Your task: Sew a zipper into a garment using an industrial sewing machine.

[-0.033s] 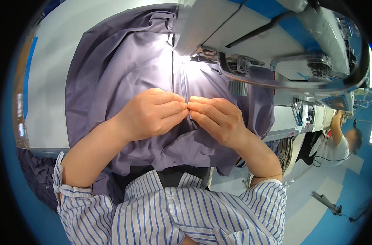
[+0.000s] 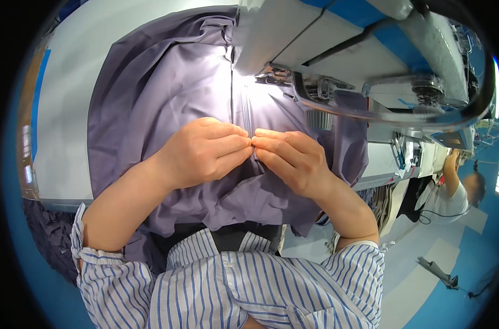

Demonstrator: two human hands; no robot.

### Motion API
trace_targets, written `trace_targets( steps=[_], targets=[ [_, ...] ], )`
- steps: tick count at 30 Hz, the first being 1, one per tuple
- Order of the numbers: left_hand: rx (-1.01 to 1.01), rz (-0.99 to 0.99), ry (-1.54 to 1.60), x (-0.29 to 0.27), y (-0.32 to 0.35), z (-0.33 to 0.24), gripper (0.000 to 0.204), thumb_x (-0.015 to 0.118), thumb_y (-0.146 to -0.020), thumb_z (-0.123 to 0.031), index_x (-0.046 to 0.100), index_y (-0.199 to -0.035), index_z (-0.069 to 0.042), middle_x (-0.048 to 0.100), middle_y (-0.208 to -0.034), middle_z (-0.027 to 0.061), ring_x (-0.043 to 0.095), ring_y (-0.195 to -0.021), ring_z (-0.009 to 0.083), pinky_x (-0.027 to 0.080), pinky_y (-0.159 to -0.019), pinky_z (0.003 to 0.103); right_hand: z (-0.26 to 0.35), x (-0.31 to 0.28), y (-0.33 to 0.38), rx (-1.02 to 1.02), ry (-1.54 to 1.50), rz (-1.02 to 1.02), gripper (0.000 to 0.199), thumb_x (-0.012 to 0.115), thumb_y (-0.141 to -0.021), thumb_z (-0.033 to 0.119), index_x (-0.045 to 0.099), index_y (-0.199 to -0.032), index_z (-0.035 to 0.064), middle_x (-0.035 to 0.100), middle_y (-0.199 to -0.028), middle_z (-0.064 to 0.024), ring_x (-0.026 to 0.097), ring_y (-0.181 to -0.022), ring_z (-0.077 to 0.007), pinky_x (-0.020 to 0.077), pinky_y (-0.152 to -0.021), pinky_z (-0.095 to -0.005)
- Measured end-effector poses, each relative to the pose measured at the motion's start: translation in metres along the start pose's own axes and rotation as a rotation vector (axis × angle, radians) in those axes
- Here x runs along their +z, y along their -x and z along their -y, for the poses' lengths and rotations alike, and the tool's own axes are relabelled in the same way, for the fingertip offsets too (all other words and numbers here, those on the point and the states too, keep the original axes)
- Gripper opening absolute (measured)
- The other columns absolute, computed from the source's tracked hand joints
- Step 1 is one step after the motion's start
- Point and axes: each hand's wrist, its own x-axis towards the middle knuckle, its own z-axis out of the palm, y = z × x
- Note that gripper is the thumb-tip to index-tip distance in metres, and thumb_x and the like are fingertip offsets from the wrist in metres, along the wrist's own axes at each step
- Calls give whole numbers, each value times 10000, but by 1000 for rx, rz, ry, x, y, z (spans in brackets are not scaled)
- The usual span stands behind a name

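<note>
Smooth purple fabric, fingertips pinching seam

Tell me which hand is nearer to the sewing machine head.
Right. The right hand lies just below the sewing machine head, pinching the purple fabric; the left hand pinches beside it, farther left.

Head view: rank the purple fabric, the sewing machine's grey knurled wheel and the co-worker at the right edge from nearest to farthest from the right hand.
1. Purple fabric: pinched under the right hand, touching.
2. Grey knurled wheel: just above, on the machine.
3. Co-worker: far right, past the table edge.
</note>
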Motion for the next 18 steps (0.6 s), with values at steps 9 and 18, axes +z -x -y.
trace_targets(
  steps=[9,18],
  targets=[
    [38,126,41,-8,-4,19,194,716,-761,-146,670,-928,-59,657,-949,27,677,-920,195,543,-746,321,8,-6,-14,260,-125,7,209,731,-743,52,705,-950,55,719,-1046,-44,698,-1007,-237,548,-824,-336],
    [111,521,7,-25,-3,23,678,828,-638,-390,599,-1192,-75,585,-1291,84,526,-1289,249,357,-1162,454,32,-23,46,530,-136,205,1238,916,-569,352,244,-1574,89,169,-1651,-156,163,-1527,-367,288,-1176,-550]
  ],
)
